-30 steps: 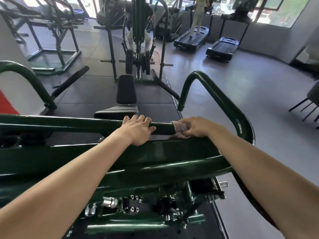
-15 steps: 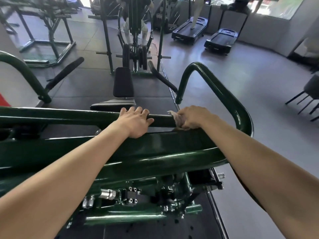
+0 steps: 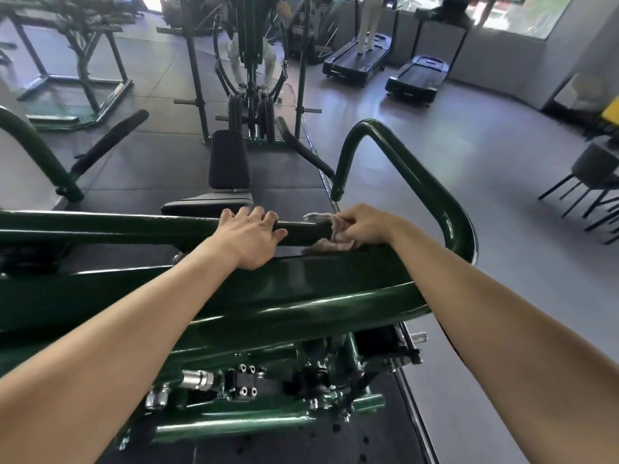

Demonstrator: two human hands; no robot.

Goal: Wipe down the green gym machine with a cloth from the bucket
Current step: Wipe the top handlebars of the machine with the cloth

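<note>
Green bar (image 3: 100, 226) of machine laid across view, long axis 9-to-3 o'clock. Left hand (image 3: 249, 236) set on bar, fingers curled round it. Cloth (image 3: 335, 244) bunched on bar at 3 o'clock of left hand, gripped by clenched right hand (image 3: 365, 226). Stroke toward 9 o'clock judged blocked by left hand. Bucket not seen.

Both arms outstretched, left hand (image 3: 249, 239) palm-down with fingers curled over the bar (image 3: 134, 226), right hand (image 3: 363, 226) bunched around the cloth (image 3: 330, 243)
</note>
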